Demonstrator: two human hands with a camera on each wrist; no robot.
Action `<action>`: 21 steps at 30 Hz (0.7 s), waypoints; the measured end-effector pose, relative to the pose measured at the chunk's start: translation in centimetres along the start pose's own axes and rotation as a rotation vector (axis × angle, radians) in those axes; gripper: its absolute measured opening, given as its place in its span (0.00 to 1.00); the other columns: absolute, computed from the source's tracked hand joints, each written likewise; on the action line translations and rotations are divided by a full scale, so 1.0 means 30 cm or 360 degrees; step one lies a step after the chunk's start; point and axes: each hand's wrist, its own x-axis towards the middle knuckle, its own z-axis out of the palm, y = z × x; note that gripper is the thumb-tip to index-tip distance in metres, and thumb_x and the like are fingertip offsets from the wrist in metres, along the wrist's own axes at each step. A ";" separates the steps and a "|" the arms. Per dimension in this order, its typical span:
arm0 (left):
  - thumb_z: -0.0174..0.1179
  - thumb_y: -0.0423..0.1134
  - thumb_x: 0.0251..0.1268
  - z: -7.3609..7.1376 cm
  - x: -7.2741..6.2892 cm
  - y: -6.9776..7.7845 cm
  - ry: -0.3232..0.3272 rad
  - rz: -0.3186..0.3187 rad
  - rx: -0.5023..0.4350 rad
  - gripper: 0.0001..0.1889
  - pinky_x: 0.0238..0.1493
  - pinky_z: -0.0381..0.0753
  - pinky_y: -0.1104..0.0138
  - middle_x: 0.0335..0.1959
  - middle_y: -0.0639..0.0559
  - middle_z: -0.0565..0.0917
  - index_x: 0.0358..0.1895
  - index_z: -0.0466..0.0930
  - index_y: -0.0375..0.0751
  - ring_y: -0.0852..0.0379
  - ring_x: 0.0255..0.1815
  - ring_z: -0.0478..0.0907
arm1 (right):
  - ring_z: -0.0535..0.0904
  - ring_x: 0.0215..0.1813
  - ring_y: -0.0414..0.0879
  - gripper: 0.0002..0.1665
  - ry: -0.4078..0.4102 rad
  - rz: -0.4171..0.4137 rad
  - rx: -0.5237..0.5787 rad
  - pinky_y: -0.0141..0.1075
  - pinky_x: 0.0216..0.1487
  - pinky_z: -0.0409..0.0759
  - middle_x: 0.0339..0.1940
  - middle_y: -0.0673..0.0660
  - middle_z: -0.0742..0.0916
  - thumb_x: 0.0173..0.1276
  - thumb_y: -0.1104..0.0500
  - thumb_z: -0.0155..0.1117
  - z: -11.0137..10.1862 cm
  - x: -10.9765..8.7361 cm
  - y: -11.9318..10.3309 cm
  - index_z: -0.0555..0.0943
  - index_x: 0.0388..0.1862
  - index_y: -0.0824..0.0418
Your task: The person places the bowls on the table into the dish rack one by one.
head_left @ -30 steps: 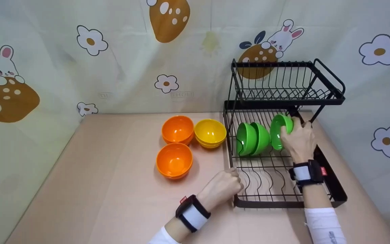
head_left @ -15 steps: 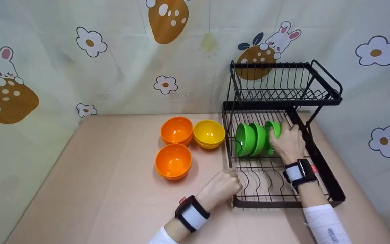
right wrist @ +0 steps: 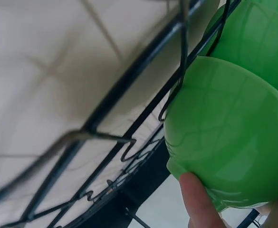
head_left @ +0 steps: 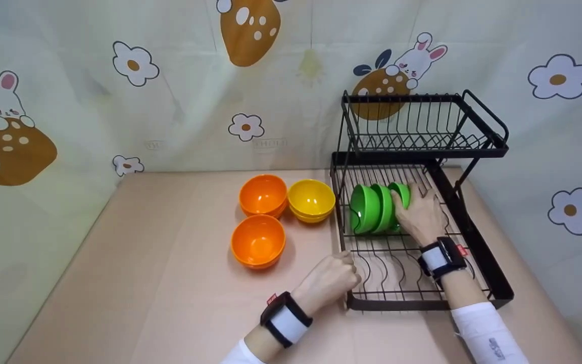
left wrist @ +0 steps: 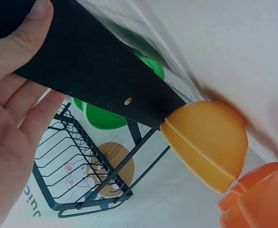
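Note:
My right hand holds the rightmost green bowl, which stands on its side in the lower tier of the black dish rack. Two more green bowls, the left one and the middle one, lean in the same row just to its left. In the right wrist view a finger touches the base of the held green bowl. My left hand grips the rack's left side; the left wrist view shows the thumb on one face of the black side panel and fingers behind.
Left of the rack stand stacked yellow bowls, a back orange stack and a front orange stack. The rack's upper tier overhangs the back of the lower tier. A patterned curtain hangs behind the table.
My right hand has moved left with the green bowl, bringing it up close to the other two green bowls. The left hand has stayed on the rack's side.

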 end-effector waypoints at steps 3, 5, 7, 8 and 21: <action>0.66 0.43 0.53 0.000 -0.001 -0.001 0.0008 0.0000 0.0007 0.06 0.37 0.77 0.80 0.27 0.69 0.85 0.31 0.85 0.63 0.68 0.31 0.75 | 0.71 0.54 0.76 0.45 -0.0061 0.0009 0.0026 0.66 0.44 0.75 0.60 0.81 0.68 0.68 0.27 0.32 0.001 0.000 0.001 0.60 0.71 0.57; 0.66 0.42 0.53 0.000 0.000 -0.002 0.0013 0.0001 0.0009 0.06 0.36 0.77 0.80 0.27 0.69 0.84 0.31 0.85 0.63 0.68 0.31 0.75 | 0.73 0.52 0.74 0.45 -0.0071 0.0004 0.0029 0.64 0.41 0.76 0.58 0.80 0.70 0.68 0.27 0.31 0.003 0.000 0.002 0.62 0.70 0.56; 0.66 0.42 0.53 0.000 0.000 -0.002 0.0009 0.0002 0.0005 0.06 0.36 0.77 0.80 0.27 0.69 0.84 0.31 0.85 0.64 0.68 0.31 0.75 | 0.75 0.47 0.72 0.44 -0.0073 -0.0004 0.0036 0.60 0.35 0.76 0.54 0.78 0.72 0.68 0.27 0.32 0.004 0.000 0.003 0.63 0.69 0.56; 0.66 0.42 0.53 -0.001 0.001 -0.003 0.0007 0.0003 -0.0001 0.06 0.36 0.76 0.80 0.27 0.69 0.84 0.31 0.85 0.64 0.68 0.31 0.75 | 0.76 0.45 0.71 0.44 -0.0074 -0.0006 0.0033 0.58 0.32 0.76 0.52 0.77 0.73 0.68 0.27 0.32 0.004 -0.001 0.003 0.63 0.68 0.55; 0.67 0.44 0.51 0.001 0.001 -0.005 0.0006 0.0028 -0.0030 0.05 0.50 0.77 0.78 0.28 0.69 0.85 0.32 0.85 0.63 0.69 0.32 0.78 | 0.77 0.43 0.73 0.45 -0.0105 -0.0004 0.0054 0.59 0.35 0.77 0.52 0.78 0.74 0.68 0.27 0.31 -0.007 -0.005 -0.003 0.62 0.69 0.57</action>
